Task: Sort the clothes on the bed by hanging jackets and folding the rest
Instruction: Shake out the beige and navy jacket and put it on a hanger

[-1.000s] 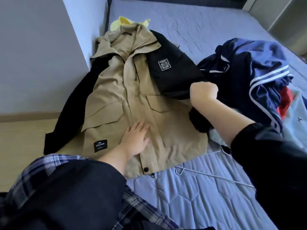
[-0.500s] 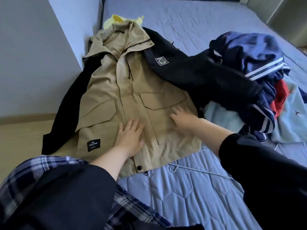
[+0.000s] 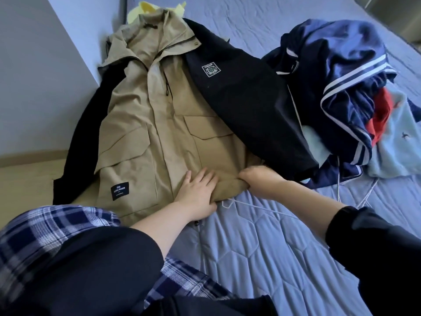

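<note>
The khaki canvas jacket with black sleeves [image 3: 159, 133] lies flat on the blue quilted bed [image 3: 250, 258]. Its long axis runs from the hem at both grips straight away to the collar. The right grip [image 3: 257, 179] is closed, bunching the hem's corner. The left grip [image 3: 198, 190], just beside it, presses flat-fingered. The white wire hanger [image 3: 255, 206] lies just nearward of the right grip, which is closer to it.

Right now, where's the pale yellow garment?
Head view, top left: the pale yellow garment peeks out from behind the collar of the khaki jacket, close to the grey wall.
</note>
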A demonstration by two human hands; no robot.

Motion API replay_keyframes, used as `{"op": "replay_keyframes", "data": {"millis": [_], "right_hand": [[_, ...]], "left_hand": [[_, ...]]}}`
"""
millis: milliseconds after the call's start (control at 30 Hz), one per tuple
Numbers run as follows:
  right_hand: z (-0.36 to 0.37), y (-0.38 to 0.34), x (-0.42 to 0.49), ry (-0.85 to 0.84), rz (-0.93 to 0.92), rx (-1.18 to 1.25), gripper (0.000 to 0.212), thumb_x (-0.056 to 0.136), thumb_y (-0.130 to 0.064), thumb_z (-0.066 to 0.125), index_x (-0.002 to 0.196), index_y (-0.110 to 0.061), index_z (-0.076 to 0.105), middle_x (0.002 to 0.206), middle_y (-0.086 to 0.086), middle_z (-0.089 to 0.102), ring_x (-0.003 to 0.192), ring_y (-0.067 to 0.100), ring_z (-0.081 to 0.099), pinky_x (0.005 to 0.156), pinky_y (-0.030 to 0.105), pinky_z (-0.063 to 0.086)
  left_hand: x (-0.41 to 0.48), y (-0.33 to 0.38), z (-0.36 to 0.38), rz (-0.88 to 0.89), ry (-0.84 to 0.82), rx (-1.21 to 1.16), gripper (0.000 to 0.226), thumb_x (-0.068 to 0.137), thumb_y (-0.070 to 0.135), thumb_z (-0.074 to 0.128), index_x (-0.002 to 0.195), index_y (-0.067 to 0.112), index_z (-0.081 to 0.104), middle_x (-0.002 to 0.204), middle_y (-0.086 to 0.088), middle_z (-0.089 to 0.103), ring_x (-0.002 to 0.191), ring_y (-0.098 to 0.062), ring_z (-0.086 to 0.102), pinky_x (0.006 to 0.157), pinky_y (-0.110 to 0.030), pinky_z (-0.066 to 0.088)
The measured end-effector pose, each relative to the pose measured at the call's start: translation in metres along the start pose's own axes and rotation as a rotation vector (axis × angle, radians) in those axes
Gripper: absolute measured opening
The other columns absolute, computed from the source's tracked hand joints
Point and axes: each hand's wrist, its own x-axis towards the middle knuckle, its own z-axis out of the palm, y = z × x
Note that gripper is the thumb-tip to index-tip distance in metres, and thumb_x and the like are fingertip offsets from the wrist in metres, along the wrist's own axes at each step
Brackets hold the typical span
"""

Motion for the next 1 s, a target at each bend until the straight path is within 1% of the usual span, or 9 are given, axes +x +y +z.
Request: {"op": "replay_keyframes", "data": {"millis": [67,200,300,467,600,667,733,833,1000], "right_hand": [[-0.001,-0.009,-0.009,0.056,-0.015,0.020,0.023,0.079,-0.013,0.055,0.102,-0.013,0.059,0.105,0.005,0.059,0.103,0.025,0.054,0.082,0.036,0.046],[0.018,-0.040,-0.039,0.469,-0.130,0.063,0.027,0.065,-0.027,0.076,0.071,-0.008,0.058,0.072,0.009,0.057,0.068,0.030,0.057,0.056,0.034,0.045],[0.037,-0.054,-0.048,0.191,0.072,0.071,0.038,0.079,-0.047,0.063,0.089,-0.010,0.059,0.088,0.007,0.063,0.088,0.028,0.058,0.067,0.034,0.040],[0.035,-0.058,-0.045,0.088,0.163,0.154,0.019,0.090,-0.020,0.050,0.108,-0.015,0.046,0.096,0.007,0.064,0.089,0.030,0.059,0.061,0.033,0.035],[-0.001,-0.065,-0.042,-0.052,0.084,0.290,0.025,0.090,-0.016,0.045,0.108,-0.026,0.059,0.097,0.004,0.065,0.080,0.027,0.057,0.062,0.032,0.041],[-0.021,-0.073,-0.040,-0.066,0.061,0.272,0.026,0.085,-0.010,0.044,0.102,-0.021,0.061,0.097,0.002,0.064,0.080,0.026,0.058,0.063,0.033,0.045],[-0.044,-0.078,-0.039,-0.053,0.058,0.186,0.024,0.081,-0.007,0.045,0.097,-0.017,0.060,0.091,0.001,0.061,0.079,0.026,0.058,0.061,0.032,0.043],[-0.081,-0.076,-0.040,-0.035,0.060,0.094,0.017,0.080,-0.010,0.050,0.091,-0.019,0.060,0.077,-0.003,0.049,0.073,0.025,0.051,0.060,0.029,0.037],[-0.134,-0.073,-0.034,0.169,0.092,0.203,0.016,0.081,-0.013,0.053,0.075,-0.026,0.059,0.077,-0.003,0.056,0.072,0.024,0.051,0.058,0.026,0.032]], "left_hand": [[-0.002,-0.005,-0.001,0.021,0.013,-0.004,0.079,0.083,0.049,0.046,0.151,0.020,0.017,0.160,0.001,0.008,0.147,-0.017,-0.001,0.116,-0.051,0.000],[-0.006,-0.008,0.000,0.044,0.002,-0.055,0.068,0.086,0.044,0.044,0.149,0.023,0.026,0.160,0.001,0.010,0.147,-0.015,0.002,0.117,-0.047,0.002],[-0.006,-0.009,-0.002,0.035,0.012,-0.088,0.062,0.088,0.040,0.043,0.147,0.026,0.029,0.160,0.003,0.010,0.147,-0.013,0.002,0.117,-0.044,0.002],[-0.009,-0.011,-0.009,0.041,-0.008,-0.192,0.062,0.088,0.043,0.054,0.144,0.025,0.036,0.158,0.003,0.018,0.146,-0.012,0.008,0.117,-0.038,0.007],[-0.009,-0.013,-0.027,-0.144,-0.058,-0.798,0.042,0.090,0.035,0.060,0.130,0.025,0.056,0.139,0.005,0.050,0.129,-0.012,0.043,0.103,-0.023,0.034],[-0.010,-0.019,-0.036,-0.260,-0.115,-1.204,0.019,0.095,0.030,0.054,0.109,0.030,0.066,0.121,0.010,0.063,0.113,-0.005,0.055,0.087,-0.014,0.041],[-0.012,-0.028,-0.042,-0.295,-0.174,-1.372,0.023,0.100,0.027,0.046,0.098,0.028,0.069,0.107,0.012,0.069,0.108,-0.005,0.059,0.087,-0.016,0.044],[-0.016,-0.035,-0.045,-0.301,-0.229,-1.474,0.031,0.102,0.028,0.039,0.098,0.024,0.070,0.103,0.011,0.071,0.103,-0.004,0.062,0.090,-0.019,0.046],[-0.020,-0.030,-0.048,-0.294,-0.402,-1.622,0.049,0.102,0.045,0.025,0.109,0.019,0.066,0.107,-0.001,0.071,0.098,-0.016,0.064,0.087,-0.031,0.044]]}}
